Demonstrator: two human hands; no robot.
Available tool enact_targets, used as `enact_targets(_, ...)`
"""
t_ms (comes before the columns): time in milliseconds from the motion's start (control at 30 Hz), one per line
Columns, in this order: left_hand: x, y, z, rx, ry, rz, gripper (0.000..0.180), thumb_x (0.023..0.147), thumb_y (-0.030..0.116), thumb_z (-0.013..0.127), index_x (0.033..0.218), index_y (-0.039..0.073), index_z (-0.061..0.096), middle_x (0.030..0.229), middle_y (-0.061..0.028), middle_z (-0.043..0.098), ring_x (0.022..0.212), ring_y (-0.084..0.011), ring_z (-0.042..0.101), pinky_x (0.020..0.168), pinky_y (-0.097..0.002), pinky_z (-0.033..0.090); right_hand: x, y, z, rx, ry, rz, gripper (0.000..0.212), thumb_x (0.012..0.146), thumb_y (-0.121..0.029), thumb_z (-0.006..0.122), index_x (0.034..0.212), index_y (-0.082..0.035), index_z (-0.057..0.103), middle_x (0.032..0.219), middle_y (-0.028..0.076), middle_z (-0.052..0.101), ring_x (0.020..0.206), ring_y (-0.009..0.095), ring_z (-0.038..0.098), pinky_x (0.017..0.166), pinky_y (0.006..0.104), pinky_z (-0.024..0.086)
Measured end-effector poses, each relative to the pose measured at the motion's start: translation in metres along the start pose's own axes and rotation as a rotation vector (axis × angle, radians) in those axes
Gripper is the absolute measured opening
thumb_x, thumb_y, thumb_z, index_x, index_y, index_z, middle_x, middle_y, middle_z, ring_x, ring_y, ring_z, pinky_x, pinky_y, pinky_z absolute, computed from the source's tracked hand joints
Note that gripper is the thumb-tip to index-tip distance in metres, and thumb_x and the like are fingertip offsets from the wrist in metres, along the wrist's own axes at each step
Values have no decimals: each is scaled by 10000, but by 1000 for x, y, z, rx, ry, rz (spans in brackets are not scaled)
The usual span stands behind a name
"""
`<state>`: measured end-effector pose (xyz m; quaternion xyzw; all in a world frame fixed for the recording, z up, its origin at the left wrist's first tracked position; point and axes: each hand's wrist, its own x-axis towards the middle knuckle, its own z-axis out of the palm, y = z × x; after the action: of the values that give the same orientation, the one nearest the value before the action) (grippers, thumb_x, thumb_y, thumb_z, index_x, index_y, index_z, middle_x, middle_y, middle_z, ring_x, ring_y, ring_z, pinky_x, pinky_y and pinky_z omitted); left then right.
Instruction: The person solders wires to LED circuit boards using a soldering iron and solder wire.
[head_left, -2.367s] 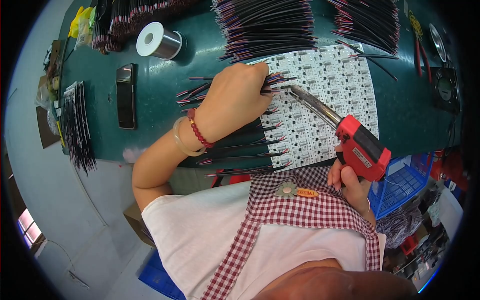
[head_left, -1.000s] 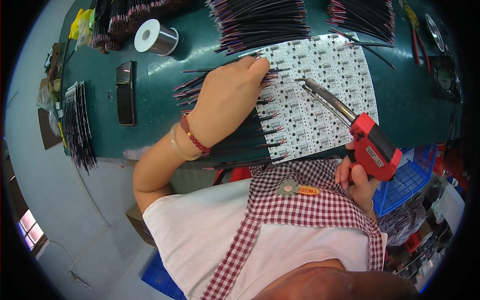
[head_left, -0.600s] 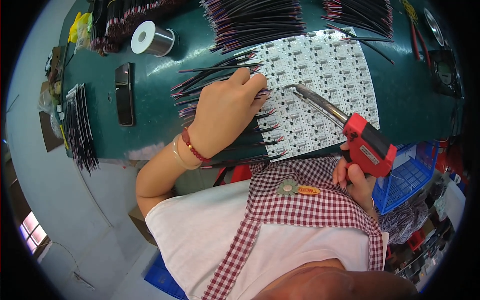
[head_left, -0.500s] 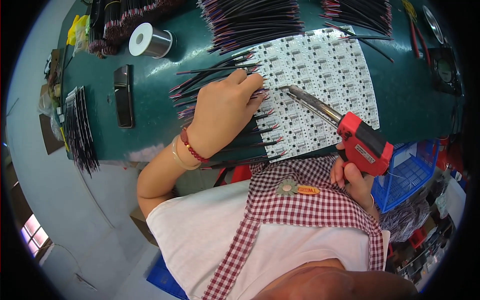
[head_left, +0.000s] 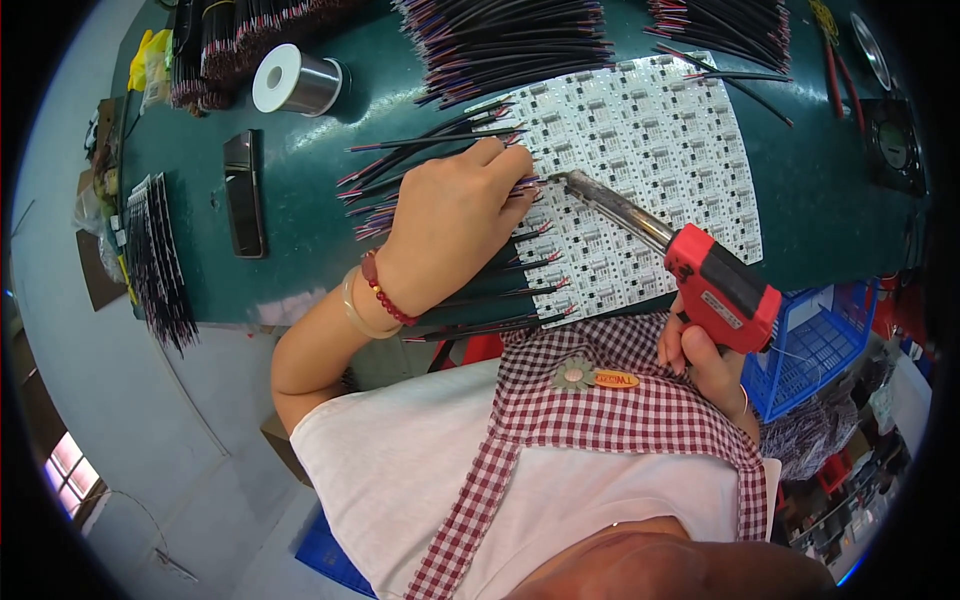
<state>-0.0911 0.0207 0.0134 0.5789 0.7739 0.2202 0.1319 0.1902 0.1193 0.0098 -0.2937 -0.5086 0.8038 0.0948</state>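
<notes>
My left hand (head_left: 450, 215) pinches a black cable with stripped coloured wire ends (head_left: 537, 181) over the left edge of a white circuit board panel (head_left: 640, 180). My right hand (head_left: 705, 350) is wrapped round the handle of a red and black soldering gun (head_left: 722, 285). Its metal tip (head_left: 570, 178) points left and sits close to the wire ends by my left fingertips; whether they touch is too small to tell. Several black cables (head_left: 425, 155) lie along the panel's left edge, above and below my left hand, their ends reaching onto it.
Bundles of black cables (head_left: 515, 50) lie at the far side of the green table (head_left: 300, 200). A solder wire spool (head_left: 298, 82) and a dark phone (head_left: 245, 195) are on the left. Red-handled pliers (head_left: 835, 80) lie far right. A blue crate (head_left: 815, 350) stands beyond the right near edge.
The soldering gun has shifted slightly left, bringing its tip nearer to the wire ends. My left hand keeps its hold with little movement.
</notes>
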Motion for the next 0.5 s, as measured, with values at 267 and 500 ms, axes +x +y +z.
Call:
enact_targets(267,2,1,-1,29,-18,9,90,747,88,670,769,57,588,717,-82,579,579,-277,573,510,-358,446,0,-8,7,-19,68,70,178,895,-99,527,995,44,561,695,53,570,549,69,492,519,217,419)
enact_targets(500,5,1,-4,53,-65,32,104,747,97,662,769,49,574,710,-89,576,598,-288,577,519,-367,449,0,0,0,-82,-34,16,404,914,-128,519,1265,48,424,689,59,554,542,71,481,531,217,421)
